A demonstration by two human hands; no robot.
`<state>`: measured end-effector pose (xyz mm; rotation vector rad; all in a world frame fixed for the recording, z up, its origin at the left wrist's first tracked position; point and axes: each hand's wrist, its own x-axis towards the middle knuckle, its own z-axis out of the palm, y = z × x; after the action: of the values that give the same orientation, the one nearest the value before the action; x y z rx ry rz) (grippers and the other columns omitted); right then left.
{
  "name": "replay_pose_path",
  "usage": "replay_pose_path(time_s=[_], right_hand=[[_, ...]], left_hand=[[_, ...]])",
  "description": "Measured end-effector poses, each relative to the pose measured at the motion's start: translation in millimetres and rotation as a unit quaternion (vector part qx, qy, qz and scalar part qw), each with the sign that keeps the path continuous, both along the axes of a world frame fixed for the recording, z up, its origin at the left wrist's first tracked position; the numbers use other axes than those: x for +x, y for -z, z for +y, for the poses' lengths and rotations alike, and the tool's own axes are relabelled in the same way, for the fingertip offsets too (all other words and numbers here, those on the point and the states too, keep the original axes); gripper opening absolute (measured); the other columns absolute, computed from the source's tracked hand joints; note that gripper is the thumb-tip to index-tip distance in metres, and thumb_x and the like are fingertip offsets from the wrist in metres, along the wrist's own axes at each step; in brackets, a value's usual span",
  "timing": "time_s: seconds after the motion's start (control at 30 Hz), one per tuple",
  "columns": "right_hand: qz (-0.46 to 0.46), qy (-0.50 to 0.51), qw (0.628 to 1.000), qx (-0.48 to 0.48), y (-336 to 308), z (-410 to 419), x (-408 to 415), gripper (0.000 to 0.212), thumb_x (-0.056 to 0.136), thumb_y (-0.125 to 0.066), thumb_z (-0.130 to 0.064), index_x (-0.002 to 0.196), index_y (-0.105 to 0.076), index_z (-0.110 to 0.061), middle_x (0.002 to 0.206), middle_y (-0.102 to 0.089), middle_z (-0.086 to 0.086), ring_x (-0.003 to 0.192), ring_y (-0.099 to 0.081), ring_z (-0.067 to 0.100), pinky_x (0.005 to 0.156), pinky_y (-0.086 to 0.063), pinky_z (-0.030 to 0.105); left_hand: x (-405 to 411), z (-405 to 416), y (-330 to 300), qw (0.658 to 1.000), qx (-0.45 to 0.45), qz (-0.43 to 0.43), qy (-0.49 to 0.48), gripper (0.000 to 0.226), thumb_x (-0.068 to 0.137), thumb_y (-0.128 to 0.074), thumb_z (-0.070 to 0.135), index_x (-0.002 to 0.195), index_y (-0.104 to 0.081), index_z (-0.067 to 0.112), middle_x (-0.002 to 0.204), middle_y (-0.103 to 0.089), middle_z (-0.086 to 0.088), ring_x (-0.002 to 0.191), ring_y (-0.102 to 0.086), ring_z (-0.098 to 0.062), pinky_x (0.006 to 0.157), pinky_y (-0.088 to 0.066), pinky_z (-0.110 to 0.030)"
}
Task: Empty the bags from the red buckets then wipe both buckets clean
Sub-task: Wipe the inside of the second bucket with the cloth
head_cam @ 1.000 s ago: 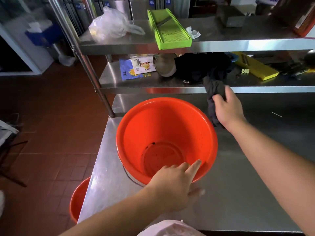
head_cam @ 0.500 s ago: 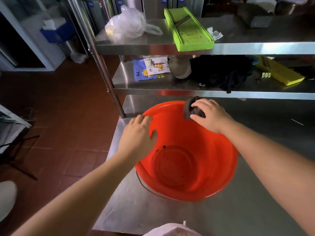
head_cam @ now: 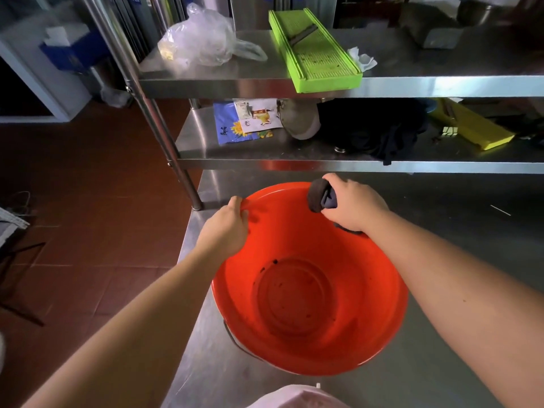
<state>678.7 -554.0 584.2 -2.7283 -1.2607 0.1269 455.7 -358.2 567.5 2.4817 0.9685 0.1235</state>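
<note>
An empty red bucket (head_cam: 309,290) stands on the steel table (head_cam: 441,363), tilted toward me, with dark specks on its bottom. My left hand (head_cam: 226,228) grips the bucket's far left rim. My right hand (head_cam: 353,206) holds a balled dark grey cloth (head_cam: 319,197) against the inner wall at the far rim. A clear plastic bag (head_cam: 203,42) lies on the top shelf. The second bucket is out of view.
A steel shelf rack (head_cam: 323,166) rises behind the bucket, carrying a green slicer (head_cam: 315,54), paper packets (head_cam: 247,122), dark cloth (head_cam: 371,131) and a yellow slicer (head_cam: 471,128). The table's left edge drops to a red tiled floor (head_cam: 88,201). Something pale pink (head_cam: 297,397) sits at the near edge.
My left hand went from the bucket's near rim to its far left rim. My right hand pulled the cloth off the shelf, balled it and brought it to the bucket's inner wall.
</note>
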Motion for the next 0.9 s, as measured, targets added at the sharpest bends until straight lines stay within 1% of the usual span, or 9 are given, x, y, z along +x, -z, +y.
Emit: replay_pose_path(time_s=[0.13,0.23,0.33,0.43,0.53,0.7,0.8,0.87,0.9], right_hand=[[0.025,0.025,0.999,0.006,-1,-9,-6,0.067,0.082,-0.065,-0.046,0.139,-0.032,-0.033,0.110,-0.061,0.009,0.086,-0.062,0.033,0.066,-0.056,0.042],[0.043,0.072,0.996,0.018,0,-33,-18,0.070,0.084,-0.064,-0.046,0.143,-0.028,-0.034,0.121,-0.058,0.010,0.100,-0.061,0.036,0.072,-0.055,0.043],[0.048,0.168,0.984,0.025,3,-68,-47,0.076,0.085,-0.066,-0.043,0.147,-0.023,-0.031,0.128,-0.053,0.014,0.110,-0.057,0.040,0.077,-0.051,0.046],[0.053,0.258,0.964,0.038,12,-103,-89,0.081,0.085,-0.068,-0.042,0.147,-0.020,-0.024,0.122,-0.053,0.019,0.108,-0.058,0.043,0.075,-0.047,0.045],[0.104,0.314,0.940,0.087,20,-125,-114,0.074,0.085,-0.072,-0.041,0.139,-0.026,-0.019,0.118,-0.058,0.021,0.103,-0.062,0.045,0.075,-0.047,0.045],[0.096,0.312,0.940,0.100,17,-115,-91,0.071,0.083,-0.069,-0.035,0.141,-0.032,-0.019,0.120,-0.061,0.019,0.103,-0.063,0.043,0.076,-0.047,0.042],[0.089,0.254,0.960,0.075,13,-105,-63,0.072,0.080,-0.066,-0.034,0.142,-0.032,-0.023,0.121,-0.061,0.018,0.101,-0.063,0.042,0.074,-0.047,0.041],[0.082,0.215,0.972,0.058,11,-97,-44,0.072,0.078,-0.065,-0.035,0.142,-0.033,-0.025,0.121,-0.062,0.017,0.100,-0.063,0.043,0.072,-0.046,0.040],[0.080,0.191,0.977,0.052,8,-90,-37,0.072,0.078,-0.066,-0.035,0.141,-0.033,-0.027,0.122,-0.061,0.015,0.101,-0.063,0.043,0.071,-0.045,0.039]], left_hand=[[0,0,1,1.000,0.006,-0.013,-0.006,0.025,0.110,-0.040,0.032,0.126,-0.049,0.014,0.109,-0.070,-0.016,0.101,-0.065,-0.043,0.075,-0.042,-0.042],[-1,-1,3,1.000,0.009,-0.016,-0.017,0.025,0.110,-0.040,0.033,0.125,-0.049,0.015,0.108,-0.071,-0.013,0.101,-0.065,-0.042,0.074,-0.041,-0.041],[0,-1,3,1.000,0.012,-0.016,-0.023,0.024,0.110,-0.039,0.034,0.124,-0.049,0.016,0.107,-0.073,-0.010,0.099,-0.067,-0.039,0.075,-0.043,-0.041],[1,0,4,1.000,0.010,-0.012,-0.028,0.025,0.110,-0.039,0.034,0.124,-0.048,0.016,0.104,-0.073,-0.009,0.094,-0.068,-0.038,0.075,-0.046,-0.042],[1,0,5,0.999,0.014,-0.014,-0.028,0.023,0.110,-0.040,0.034,0.119,-0.049,0.015,0.091,-0.065,-0.004,0.091,-0.066,-0.039,0.072,-0.042,-0.040],[-8,-7,6,0.999,-0.006,-0.016,-0.042,0.020,0.109,-0.040,0.032,0.113,-0.046,0.013,0.091,-0.058,-0.008,0.095,-0.065,-0.042,0.074,-0.040,-0.040],[-27,-10,5,0.997,0.017,0.064,-0.042,0.038,0.108,-0.039,0.048,0.116,-0.045,0.011,0.114,-0.066,-0.021,0.104,-0.065,-0.047,0.075,-0.039,-0.042],[-36,-9,0,0.995,0.051,0.083,-0.011,0.051,0.106,-0.040,0.053,0.137,-0.044,0.013,0.137,-0.059,-0.021,0.118,-0.062,-0.047,0.083,-0.043,-0.045],[-37,-8,-4,0.996,0.058,0.070,0.020,0.057,0.105,-0.043,0.052,0.149,-0.039,0.017,0.151,-0.051,-0.018,0.130,-0.056,-0.044,0.093,-0.046,-0.047]])
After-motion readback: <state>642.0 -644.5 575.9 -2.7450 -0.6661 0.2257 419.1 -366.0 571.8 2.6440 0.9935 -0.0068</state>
